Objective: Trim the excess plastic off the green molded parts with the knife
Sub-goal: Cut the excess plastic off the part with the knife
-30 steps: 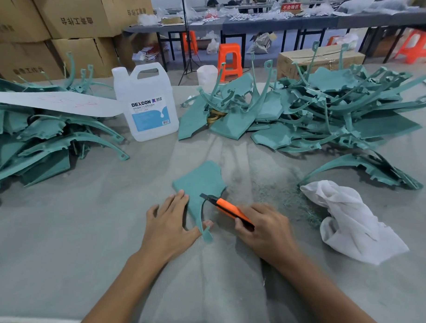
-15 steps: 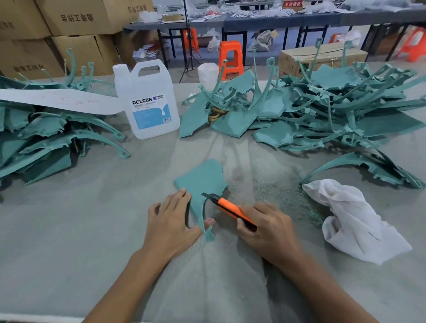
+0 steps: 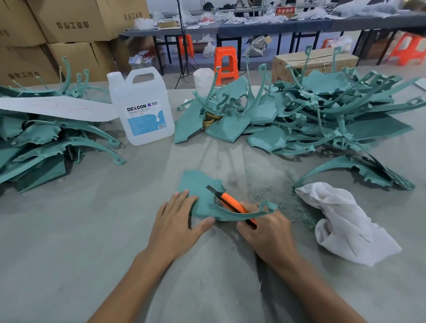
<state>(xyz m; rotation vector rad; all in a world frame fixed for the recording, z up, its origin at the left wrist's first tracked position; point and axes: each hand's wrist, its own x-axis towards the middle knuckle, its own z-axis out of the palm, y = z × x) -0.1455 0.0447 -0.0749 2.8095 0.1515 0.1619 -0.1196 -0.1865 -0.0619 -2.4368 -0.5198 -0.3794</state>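
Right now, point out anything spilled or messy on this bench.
Fine green shavings are scattered across the table between the green part and the crumpled white cloth, probably loose trimming debris, not swept up. Nothing else stands out.

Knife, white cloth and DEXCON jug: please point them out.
knife (image 3: 230, 202), head view, on its orange handle.
white cloth (image 3: 342, 219), head view, on its middle.
DEXCON jug (image 3: 144, 116), head view, on its label.

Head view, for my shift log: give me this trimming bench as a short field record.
workpiece: green part, on the table
left grip: bare hand, fingers straight, pressing the part
right grip: hand curled round the orange knife, blade over the part
piles: left pile, right pile of green parts
nearby: white cloth, DEXCON jug
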